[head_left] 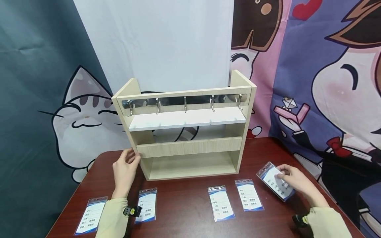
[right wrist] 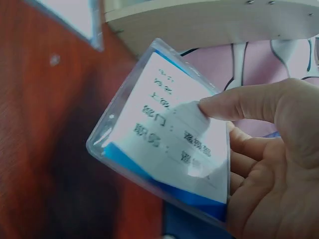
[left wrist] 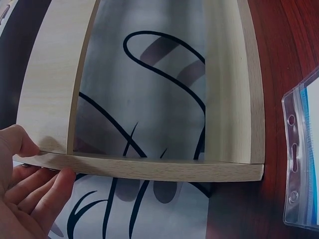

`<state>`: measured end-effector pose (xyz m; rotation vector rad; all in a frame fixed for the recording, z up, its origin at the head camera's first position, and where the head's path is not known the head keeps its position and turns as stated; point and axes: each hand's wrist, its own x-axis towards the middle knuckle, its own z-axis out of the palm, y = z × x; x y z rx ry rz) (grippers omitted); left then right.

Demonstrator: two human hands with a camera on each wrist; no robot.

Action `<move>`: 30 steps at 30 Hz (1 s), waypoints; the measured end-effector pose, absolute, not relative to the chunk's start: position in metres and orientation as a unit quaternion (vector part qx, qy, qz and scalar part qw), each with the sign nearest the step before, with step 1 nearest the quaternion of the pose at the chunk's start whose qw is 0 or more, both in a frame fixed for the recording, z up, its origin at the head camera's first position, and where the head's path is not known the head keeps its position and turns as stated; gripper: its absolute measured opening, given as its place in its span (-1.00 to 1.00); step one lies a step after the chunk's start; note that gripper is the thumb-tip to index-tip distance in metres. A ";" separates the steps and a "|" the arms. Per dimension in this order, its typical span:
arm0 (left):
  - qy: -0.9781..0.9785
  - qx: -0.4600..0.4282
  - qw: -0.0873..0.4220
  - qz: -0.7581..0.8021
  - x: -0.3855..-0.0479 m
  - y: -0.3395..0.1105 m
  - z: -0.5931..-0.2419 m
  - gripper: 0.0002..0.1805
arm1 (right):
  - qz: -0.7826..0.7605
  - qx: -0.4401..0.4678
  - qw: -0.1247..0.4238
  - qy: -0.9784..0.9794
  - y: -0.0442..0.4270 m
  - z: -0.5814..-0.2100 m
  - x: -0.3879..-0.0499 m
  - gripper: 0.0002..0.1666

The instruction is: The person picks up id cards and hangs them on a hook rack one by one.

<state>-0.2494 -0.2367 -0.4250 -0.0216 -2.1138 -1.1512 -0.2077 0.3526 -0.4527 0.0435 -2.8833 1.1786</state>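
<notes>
A pale wooden rack (head_left: 190, 147) with a row of metal hooks (head_left: 185, 104) stands on the table. My left hand (head_left: 126, 172) grips the rack's left side panel, thumb on one face and fingers on the other; the left wrist view shows this hand (left wrist: 32, 174) at the panel's edge (left wrist: 164, 169). To the right of the rack, my right hand (head_left: 294, 180) pinches a badge in a clear sleeve (head_left: 272, 178), tilted above the table. In the right wrist view the thumb of that hand (right wrist: 269, 144) presses the badge's printed face (right wrist: 164, 134).
Two badges lie before the rack's right half, one (head_left: 221, 203) beside another (head_left: 249, 195). On the left side lie two more, one (head_left: 90, 216) near the table edge and one (head_left: 148, 201) by my left wrist. Printed curtains hang behind the dark red table (head_left: 178, 205).
</notes>
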 end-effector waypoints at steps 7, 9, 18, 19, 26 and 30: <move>-0.824 -0.017 0.361 -0.436 -0.250 -0.237 -0.424 -0.76 | 0.437 0.022 0.050 -0.898 0.341 -0.428 -0.211 -0.53; -0.827 -0.018 0.359 -0.433 -0.250 -0.237 -0.423 -0.76 | 0.438 0.018 0.061 -0.897 0.337 -0.417 -0.210 -0.49; -0.829 -0.020 0.358 -0.429 -0.249 -0.237 -0.423 -0.77 | 0.471 0.041 0.143 -0.870 0.319 -0.373 -0.207 -0.55; -0.829 -0.020 0.359 -0.429 -0.249 -0.237 -0.423 -0.78 | 0.477 0.043 0.148 -0.865 0.317 -0.368 -0.206 -0.56; -0.829 -0.022 0.360 -0.427 -0.250 -0.237 -0.423 -0.78 | 0.512 0.051 0.179 -0.838 0.302 -0.337 -0.205 -0.71; -0.829 -0.021 0.359 -0.428 -0.250 -0.237 -0.422 -0.78 | 0.535 0.070 0.192 -0.820 0.292 -0.324 -0.206 -0.80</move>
